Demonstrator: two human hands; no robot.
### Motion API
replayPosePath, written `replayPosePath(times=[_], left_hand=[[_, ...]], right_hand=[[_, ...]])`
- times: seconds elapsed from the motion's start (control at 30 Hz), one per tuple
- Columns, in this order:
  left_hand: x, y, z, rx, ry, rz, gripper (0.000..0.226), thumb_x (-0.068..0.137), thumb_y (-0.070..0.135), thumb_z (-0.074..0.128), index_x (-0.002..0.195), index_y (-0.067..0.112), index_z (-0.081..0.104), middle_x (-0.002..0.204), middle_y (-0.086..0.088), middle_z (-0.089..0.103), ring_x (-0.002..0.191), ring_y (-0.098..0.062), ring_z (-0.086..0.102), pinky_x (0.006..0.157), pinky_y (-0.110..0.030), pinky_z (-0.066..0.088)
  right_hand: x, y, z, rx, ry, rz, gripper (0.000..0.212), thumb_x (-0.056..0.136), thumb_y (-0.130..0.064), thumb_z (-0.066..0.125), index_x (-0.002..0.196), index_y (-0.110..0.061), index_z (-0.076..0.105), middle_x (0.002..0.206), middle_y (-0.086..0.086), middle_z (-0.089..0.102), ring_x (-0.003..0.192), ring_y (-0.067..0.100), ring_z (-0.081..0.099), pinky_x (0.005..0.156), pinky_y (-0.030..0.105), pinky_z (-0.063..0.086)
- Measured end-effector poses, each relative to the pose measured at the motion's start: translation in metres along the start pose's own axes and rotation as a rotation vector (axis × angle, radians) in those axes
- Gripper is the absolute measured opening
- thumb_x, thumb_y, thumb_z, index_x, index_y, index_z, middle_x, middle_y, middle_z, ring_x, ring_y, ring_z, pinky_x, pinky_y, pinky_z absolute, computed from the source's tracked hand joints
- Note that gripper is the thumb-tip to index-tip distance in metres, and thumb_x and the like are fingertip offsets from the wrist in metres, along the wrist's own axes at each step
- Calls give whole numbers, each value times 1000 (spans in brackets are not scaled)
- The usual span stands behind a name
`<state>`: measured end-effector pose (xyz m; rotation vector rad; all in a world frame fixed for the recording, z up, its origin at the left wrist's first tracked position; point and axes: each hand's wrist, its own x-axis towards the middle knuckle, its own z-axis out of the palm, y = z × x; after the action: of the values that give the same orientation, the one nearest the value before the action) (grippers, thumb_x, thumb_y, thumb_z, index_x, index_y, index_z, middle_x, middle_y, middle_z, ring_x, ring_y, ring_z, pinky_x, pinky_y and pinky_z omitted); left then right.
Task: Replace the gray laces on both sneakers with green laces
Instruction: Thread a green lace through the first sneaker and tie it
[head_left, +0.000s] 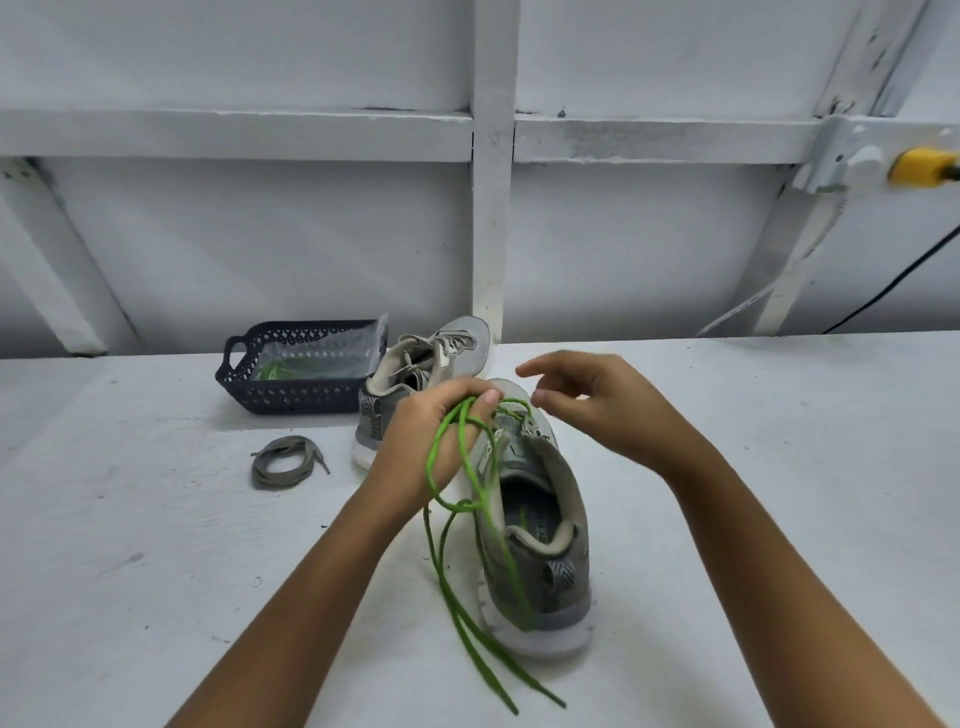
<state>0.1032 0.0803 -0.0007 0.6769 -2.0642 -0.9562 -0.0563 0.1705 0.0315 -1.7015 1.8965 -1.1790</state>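
The left hand grips a bright green lace that loops over its fingers, both ends trailing toward 6 o'clock across the table. At its 3 o'clock the right hand hovers, loosely spread and empty, over the near gray sneaker.

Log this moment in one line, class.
left hand: grips green cord lace | right hand: holds nothing | lace: reaches nearer gray mesh sneaker
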Motion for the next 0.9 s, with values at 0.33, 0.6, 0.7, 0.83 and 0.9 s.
replayPosePath(times=[0.33, 0.6, 0.7, 0.83, 0.9], left_hand=[[-26, -5, 19, 99, 8, 320, 16, 88, 23, 57, 97, 16, 68, 92, 6, 66, 88, -3, 58, 82, -11, 42], [-25, -24, 43, 103, -144, -161, 79, 71, 43, 72, 137, 12, 43, 136, -2, 48, 129, -17, 41, 92, -3, 22], [-22, -29, 42, 144, -202, -218, 68, 78, 24, 75, 137, 14, 43, 138, -6, 46, 128, -16, 38, 84, -5, 21], [-18, -30, 45, 226, -230, -238, 61, 76, 38, 69, 129, 20, 48, 127, -4, 51, 122, -20, 42, 87, -18, 31], [-19, -32, 47, 244, -221, -263, 65, 65, 49, 58, 125, 27, 49, 123, -1, 53, 119, -19, 45, 88, -23, 35]], right_hand=[[13, 18, 37, -296, -83, -17, 23, 88, -12, 59, 107, -15, 72, 81, -1, 56, 78, 12, 49, 67, 19, 36], [15, 23, 30, -99, 33, 15, 15, 87, -9, 63, 94, -15, 75, 85, -2, 71, 68, -6, 56, 69, 11, 41], [20, 24, 27, -62, 10, 39, 11, 87, -15, 65, 92, -16, 75, 80, -1, 71, 65, -3, 56, 66, 13, 42], [22, 18, 18, 31, 30, 45, 10, 87, -15, 65, 87, -20, 74, 80, 1, 73, 75, 9, 64, 71, 22, 48], [23, 15, 15, 64, 28, 27, 11, 87, -14, 65, 86, -22, 74, 82, 1, 73, 80, 14, 66, 74, 25, 49]])
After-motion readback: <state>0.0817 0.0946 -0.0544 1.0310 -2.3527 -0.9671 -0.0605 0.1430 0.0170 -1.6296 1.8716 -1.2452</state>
